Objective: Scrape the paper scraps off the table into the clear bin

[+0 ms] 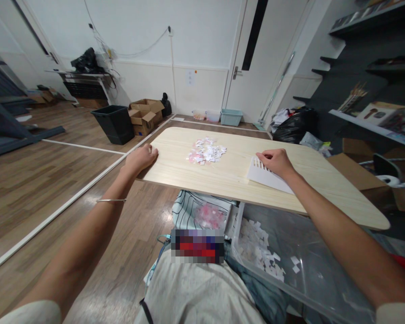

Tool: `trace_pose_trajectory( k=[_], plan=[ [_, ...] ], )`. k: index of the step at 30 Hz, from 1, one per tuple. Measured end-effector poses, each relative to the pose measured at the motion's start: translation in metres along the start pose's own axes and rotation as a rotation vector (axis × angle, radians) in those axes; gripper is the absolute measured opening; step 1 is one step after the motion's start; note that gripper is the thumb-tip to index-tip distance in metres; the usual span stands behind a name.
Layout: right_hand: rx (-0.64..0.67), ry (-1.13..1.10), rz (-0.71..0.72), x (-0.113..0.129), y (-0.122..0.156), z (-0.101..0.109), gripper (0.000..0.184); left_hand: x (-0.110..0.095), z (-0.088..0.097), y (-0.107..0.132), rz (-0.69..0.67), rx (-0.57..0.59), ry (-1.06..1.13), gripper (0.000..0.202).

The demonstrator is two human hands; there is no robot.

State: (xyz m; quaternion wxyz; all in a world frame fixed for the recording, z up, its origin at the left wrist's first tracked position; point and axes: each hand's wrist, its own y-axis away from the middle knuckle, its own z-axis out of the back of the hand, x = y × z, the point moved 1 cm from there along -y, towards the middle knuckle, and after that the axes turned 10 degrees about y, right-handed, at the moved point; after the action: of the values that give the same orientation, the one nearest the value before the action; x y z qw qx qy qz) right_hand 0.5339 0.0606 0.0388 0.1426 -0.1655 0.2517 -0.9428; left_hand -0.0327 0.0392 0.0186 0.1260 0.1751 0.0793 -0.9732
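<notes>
The pale wooden tabletop (229, 175) stands over the person's knees. The left hand (142, 158) is curled closed over its left edge, apparently steadying it. Under the near edge a clear bin (324, 270) holds white scraps, and its right end is cut off from view. The white slotted sheet (263, 176) lies by the near right edge, within easy reach. The right hand (276, 162) is bent over its far corner, but I cannot tell whether the fingers pinch or merely press it. A pile of paper scraps (206, 151) lies mid-tabletop, toward the far edge, and any markings are too small to read.
</notes>
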Motion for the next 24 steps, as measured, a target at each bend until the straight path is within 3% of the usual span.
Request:
trace_pose_trajectory(
  k=[4,14,19,24],
  plan=[
    [0.003,0.01,-0.005,0.0,0.0,0.0,0.06,-0.006,-0.004,-0.003,-0.022,0.042,-0.041,0.076],
    [0.008,0.028,-0.001,0.002,0.0,0.001,0.059,-0.003,-0.008,-0.007,-0.011,0.127,-0.048,0.113],
    [0.002,0.022,0.003,0.005,0.0,0.003,0.063,0.0,-0.011,-0.006,-0.048,0.101,-0.013,0.112],
    [-0.004,0.005,0.018,0.011,0.0,0.006,0.061,-0.003,-0.013,-0.001,-0.127,0.056,0.066,0.093]
  ],
)
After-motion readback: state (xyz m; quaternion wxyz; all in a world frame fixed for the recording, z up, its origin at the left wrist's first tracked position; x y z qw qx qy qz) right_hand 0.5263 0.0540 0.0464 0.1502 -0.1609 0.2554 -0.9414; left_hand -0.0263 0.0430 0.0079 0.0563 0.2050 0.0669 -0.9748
